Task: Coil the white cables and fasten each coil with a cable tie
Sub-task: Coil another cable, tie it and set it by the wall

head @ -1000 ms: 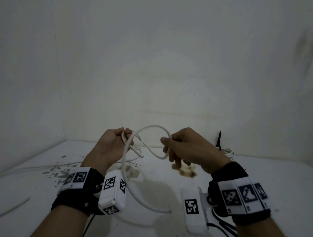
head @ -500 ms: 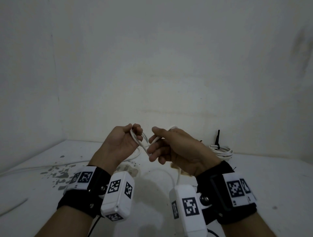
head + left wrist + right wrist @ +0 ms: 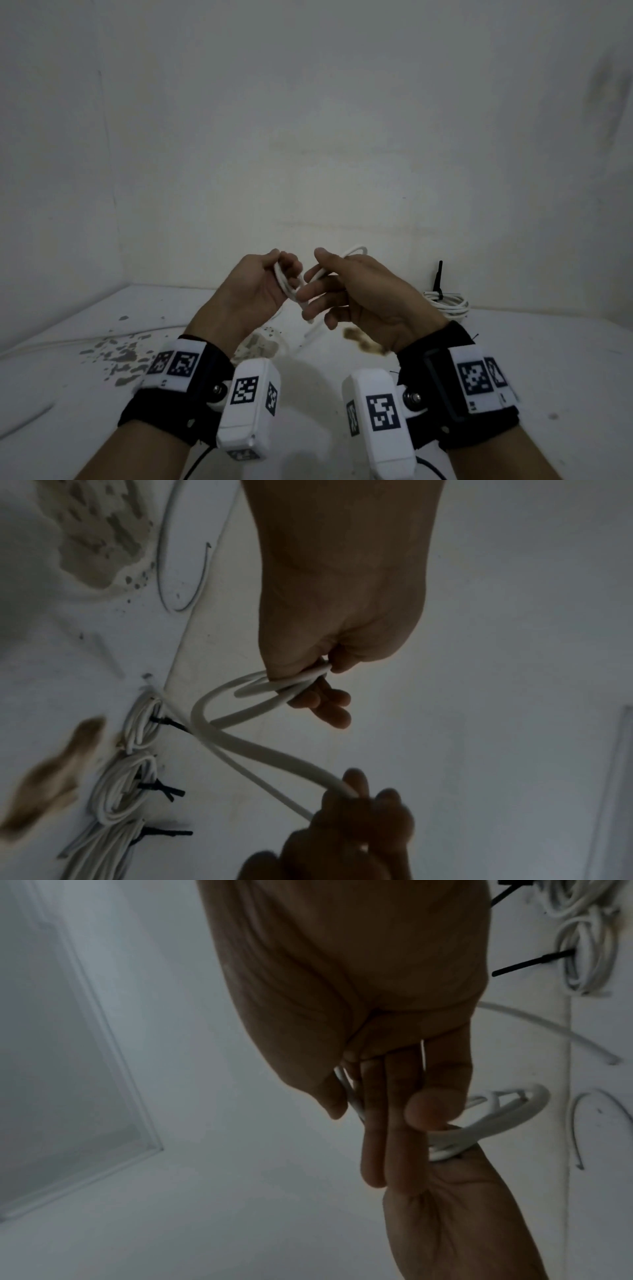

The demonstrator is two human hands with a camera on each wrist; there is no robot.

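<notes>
**Last loop going onto the coil**

We hold the white cable up off the table, between both hands and in front of the finished coils. Our left hand has its fingers curled round the gathered loops. Our right hand pinches a strand between thumb and forefinger, the other fingers lying fairly straight beside the left hand's knuckles.

From the left wrist view, the cable runs out of the left grip, bends back on itself, and reaches the right hand, where a small loop sticks out. The free bend points toward the tied bundles on the table. A short tail hangs below the hands toward the table; its end is not clear to us.

The hands are almost touching, so the loop's long axis runs straight from one grip to the other. We judge the right hand is the nearer one to lay the strand against the coil.

Three tied bundles show black ties. We see no loose tie within reach; one thin dark strand lies on the table farther off.
</notes>
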